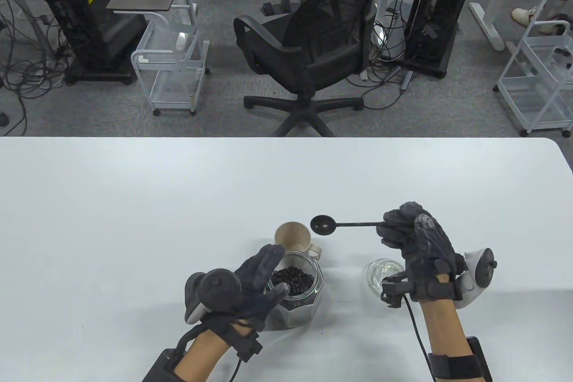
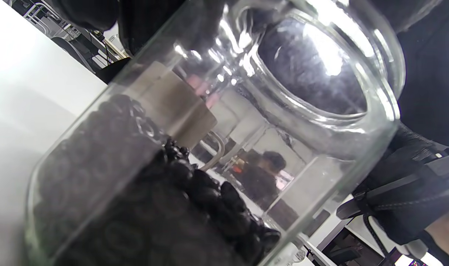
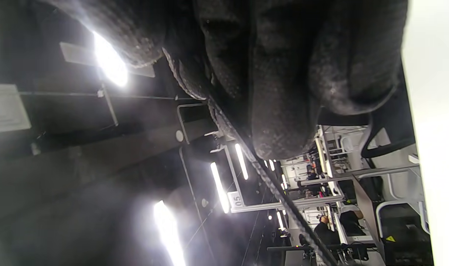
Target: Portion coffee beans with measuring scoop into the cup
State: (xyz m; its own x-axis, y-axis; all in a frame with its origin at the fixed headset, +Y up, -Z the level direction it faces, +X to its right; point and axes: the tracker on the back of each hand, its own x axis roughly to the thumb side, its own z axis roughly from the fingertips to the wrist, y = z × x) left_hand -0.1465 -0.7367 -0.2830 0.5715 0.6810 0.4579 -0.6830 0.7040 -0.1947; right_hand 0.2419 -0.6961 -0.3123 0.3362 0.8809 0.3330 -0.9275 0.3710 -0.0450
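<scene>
From my remote station I saw the white table [image 1: 134, 203] with the work clustered near its front edge. My left hand [image 1: 250, 283], in a dark sensor glove, was curled round the clear faceted glass jar [image 1: 297, 297], fingers on its far side and thumb lying across the near rim, so it gripped the jar. The jar was open at the top and held dark roasted coffee beans [image 1: 293, 282]; in the left wrist view the beans [image 2: 143, 192] filled the lower part of the glass and the jar looked tilted in that frame, though that camera itself sits at an angle. Just behind the jar, touching or nearly touching it, stood the beige handled cup [image 1: 293, 238], upright; I could not tell what was inside it. My right hand [image 1: 418, 250] pinched the end of the black long-handled measuring scoop [image 1: 323, 224], fingers curled tight on the handle. The scoop's round bowl hung just to the right of the cup's rim, apart from it, above the table. A small clear glass lid [image 1: 382, 275] lay on the table beside my right wrist. The right wrist view showed only curled gloved fingers [image 3: 283, 92] and the thin handle.
</scene>
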